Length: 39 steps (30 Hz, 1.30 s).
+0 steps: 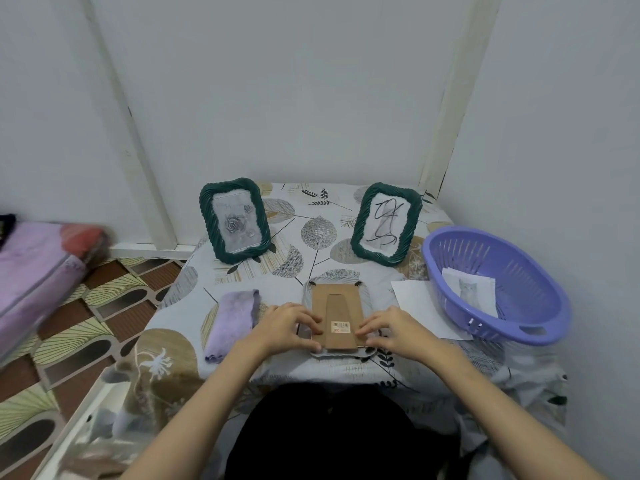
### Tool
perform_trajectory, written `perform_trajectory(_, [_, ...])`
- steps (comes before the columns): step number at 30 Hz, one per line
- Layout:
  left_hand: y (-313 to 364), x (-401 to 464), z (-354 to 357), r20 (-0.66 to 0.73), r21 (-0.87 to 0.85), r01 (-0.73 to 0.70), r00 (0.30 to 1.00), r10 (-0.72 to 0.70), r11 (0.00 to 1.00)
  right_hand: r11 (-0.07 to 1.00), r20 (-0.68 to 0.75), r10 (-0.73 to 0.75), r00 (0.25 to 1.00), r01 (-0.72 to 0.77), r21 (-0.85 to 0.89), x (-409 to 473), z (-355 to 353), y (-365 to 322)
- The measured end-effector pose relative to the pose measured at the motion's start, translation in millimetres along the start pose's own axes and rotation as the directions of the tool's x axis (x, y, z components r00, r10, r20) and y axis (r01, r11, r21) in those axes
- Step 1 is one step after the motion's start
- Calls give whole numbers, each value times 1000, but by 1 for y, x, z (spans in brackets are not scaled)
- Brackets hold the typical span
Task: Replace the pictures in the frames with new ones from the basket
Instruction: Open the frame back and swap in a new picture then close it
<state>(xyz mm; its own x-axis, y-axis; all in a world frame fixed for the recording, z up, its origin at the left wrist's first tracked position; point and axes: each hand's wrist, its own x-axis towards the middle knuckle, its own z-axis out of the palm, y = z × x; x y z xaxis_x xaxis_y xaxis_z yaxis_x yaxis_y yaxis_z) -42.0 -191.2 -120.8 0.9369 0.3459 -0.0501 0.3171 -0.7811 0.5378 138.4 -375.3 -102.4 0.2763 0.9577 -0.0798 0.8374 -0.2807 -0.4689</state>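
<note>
Head cam, looking down at a small tabletop (pixel 311 237) with a leaf-print cover. Near the front edge a frame (pixel 335 317) lies face down, brown cardboard back and stand facing up, with a barcode sticker (pixel 341 326) near its lower end. Both hands are on it: the left hand (pixel 291 327) rests on the left side of the backing, fingers curled and pressing flat, and the right hand (pixel 389 329) does the same on the right side, fingertips touching the cardboard edge. Neither is really wrapped around anything, they're just pressed down on the back.

Far left stands a green frame (pixel 234 220) with a rose picture, upright and leaning back. Far right, a second green frame (pixel 386 223) holds a black scribble drawing, tilted a bit.

On the right sits a purple basket (pixel 519 327) with a cat picture (pixel 469 289) inside. A white sheet (pixel 419 303) lies flat on the tabletop, partly under the basket. A folded lilac cloth (pixel 232 320) lies just left of the left hand.
</note>
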Motion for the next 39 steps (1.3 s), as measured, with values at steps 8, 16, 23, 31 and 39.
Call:
perform_trajectory(8, [7,-11,2,-29,-74,3,1000,-5,997,996,11,7,1000,-6,-92,-4,2,-2])
perform_trajectory(16, [1,-16,15,-175,-175,11,984,-42,984,989,-66,-43,997,33,-146,-10,7,-2])
perform_trajectory(23, [2,-17,16,-177,-176,29,982,-61,984,994,-186,-48,981,30,-101,-11,17,-3])
perform_trajectory(31, [4,-19,16,-200,-196,25,978,-65,980,998,-318,25,948,-5,64,-13,33,-4])
perform_trajectory(39, [11,-20,22,-209,-307,70,968,-139,949,989,-376,67,924,-11,148,-13,40,-7])
